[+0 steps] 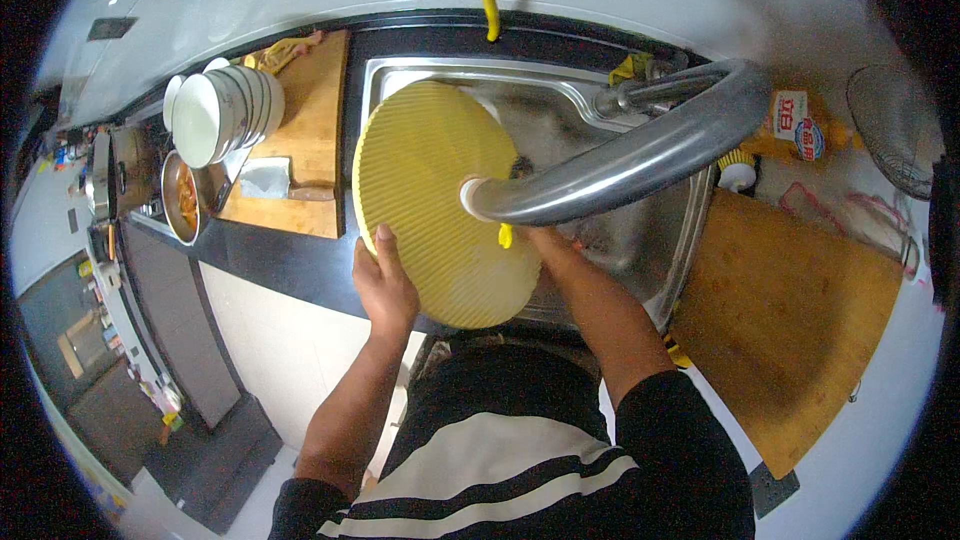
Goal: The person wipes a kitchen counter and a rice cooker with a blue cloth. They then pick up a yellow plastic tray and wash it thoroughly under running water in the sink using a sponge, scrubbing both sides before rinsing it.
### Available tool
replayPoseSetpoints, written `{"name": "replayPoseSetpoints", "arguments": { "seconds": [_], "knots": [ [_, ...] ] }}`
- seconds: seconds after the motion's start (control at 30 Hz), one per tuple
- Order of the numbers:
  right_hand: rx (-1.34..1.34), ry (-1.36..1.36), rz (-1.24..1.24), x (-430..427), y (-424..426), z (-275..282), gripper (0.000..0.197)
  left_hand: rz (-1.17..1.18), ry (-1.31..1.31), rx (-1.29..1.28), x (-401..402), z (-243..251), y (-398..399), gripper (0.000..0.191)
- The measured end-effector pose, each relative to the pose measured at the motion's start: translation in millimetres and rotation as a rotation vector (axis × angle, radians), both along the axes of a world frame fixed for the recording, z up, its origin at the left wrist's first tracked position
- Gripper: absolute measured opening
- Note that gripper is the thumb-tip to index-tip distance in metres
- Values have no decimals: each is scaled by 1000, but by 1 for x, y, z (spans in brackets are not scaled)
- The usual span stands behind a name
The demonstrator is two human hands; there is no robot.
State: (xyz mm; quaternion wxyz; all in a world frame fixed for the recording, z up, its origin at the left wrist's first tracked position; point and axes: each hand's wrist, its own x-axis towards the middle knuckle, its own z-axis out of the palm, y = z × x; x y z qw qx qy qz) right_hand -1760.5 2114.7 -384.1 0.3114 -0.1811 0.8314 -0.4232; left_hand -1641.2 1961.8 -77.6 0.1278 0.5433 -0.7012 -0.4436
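Observation:
My left hand [386, 285] grips the left rim of a round yellow ribbed board or lid [442, 255], thumb on its face. The disc is tilted over the left part of a stainless steel sink [630, 240]. My right hand is hidden behind the disc and the tap; only the wrist and forearm show at the disc's right side. What its fingers do cannot be seen. The curved metal tap [622, 165] ends in front of the disc, its white-ringed tip over the ribbed face. A small bright yellow piece [505, 235] shows just below the tip.
On the left, a wooden cutting board [319, 135] bears stacked white bowls [217, 116] and a cleaver [266, 178]. A metal bowl of food [180, 199] is beside it. At right lie a dish soap bottle [799, 127], a brush [737, 171] and a large wooden board [780, 315].

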Motion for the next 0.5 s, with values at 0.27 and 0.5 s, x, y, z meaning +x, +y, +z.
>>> {"name": "replayPoseSetpoints", "arguments": {
  "seconds": [0.27,0.5],
  "knots": [
    [120,-92,-55,7,-1,-20,43,127,164,138,13,-3,-7,49],
    [-271,-323,-130,44,-4,46,36,144,199,115,16,-4,-7,47]
  ]
}}
